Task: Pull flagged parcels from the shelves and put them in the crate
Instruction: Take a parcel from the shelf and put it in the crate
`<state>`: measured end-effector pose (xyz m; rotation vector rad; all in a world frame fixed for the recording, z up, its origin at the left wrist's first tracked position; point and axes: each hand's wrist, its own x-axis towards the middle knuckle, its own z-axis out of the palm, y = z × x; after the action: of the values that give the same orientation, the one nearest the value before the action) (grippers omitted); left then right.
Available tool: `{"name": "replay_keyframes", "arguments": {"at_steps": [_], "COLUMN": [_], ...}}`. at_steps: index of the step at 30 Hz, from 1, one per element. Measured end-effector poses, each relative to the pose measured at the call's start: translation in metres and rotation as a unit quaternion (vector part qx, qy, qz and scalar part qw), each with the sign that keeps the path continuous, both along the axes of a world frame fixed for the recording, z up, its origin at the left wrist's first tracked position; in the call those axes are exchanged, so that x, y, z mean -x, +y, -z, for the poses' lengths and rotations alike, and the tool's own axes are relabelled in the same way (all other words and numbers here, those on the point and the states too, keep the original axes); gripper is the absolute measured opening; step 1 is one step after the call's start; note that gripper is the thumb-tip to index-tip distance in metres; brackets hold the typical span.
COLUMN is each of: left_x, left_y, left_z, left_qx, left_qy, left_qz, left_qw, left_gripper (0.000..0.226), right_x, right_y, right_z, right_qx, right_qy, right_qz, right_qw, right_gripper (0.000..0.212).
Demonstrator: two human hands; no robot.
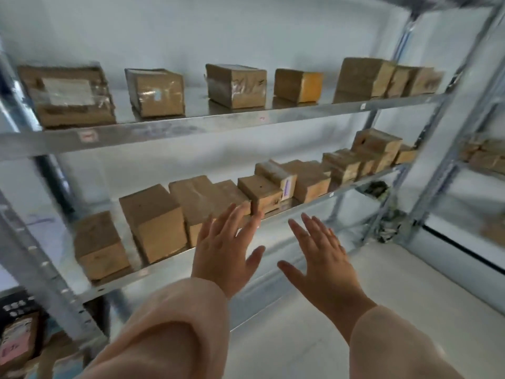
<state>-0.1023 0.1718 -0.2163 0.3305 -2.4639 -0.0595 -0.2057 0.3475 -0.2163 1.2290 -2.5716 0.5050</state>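
Several cardboard parcels (155,222) line the middle shelf (308,205) to its front edge, a purple-labelled parcel (284,184) among them, as left hand (224,253) and right hand (319,258), fingers spread and empty, reach in, apparently selecting; next, a firm grip.

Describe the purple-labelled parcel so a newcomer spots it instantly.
Find the metal rack, then its lower shelf lined with brown cardboard boxes. Near the middle of that row sits one parcel; it alone shows a purple-printed label on its front end.
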Motion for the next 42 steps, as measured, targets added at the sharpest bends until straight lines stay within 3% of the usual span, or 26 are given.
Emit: {"name": "replay_keyframes", "arguments": {"at_steps": [8,23,32,42], "left_x": [0.139,0.399,0.51,0.631], "left_y": [0.024,0.036,0.069,0.098], "left_z": [-0.041,-0.125,-0.156,-0.172], "left_qx": [0.043,0.035,0.05,0.029], "left_qy": [0.078,0.115,0.127,0.136], "left_qz": [0.089,0.186,0.152,0.042], "left_qw": [0.992,0.975,0.979,0.989], "left_gripper": [0.058,0.065,0.064,0.065], "right_x": [0.103,0.311,0.446,0.587], "right_y": [0.04,0.067,0.094,0.128], "right_z": [-0.038,-0.103,-0.134,-0.166], "right_qx": [0.016,0.079,0.136,0.155], "right_qy": [0.051,0.12,0.134,0.13], "right_qz": [0.083,0.218,0.186,0.109], "right_qw": [0.995,0.965,0.964,0.973], "right_gripper": [0.08,0.08,0.081,0.079]}}
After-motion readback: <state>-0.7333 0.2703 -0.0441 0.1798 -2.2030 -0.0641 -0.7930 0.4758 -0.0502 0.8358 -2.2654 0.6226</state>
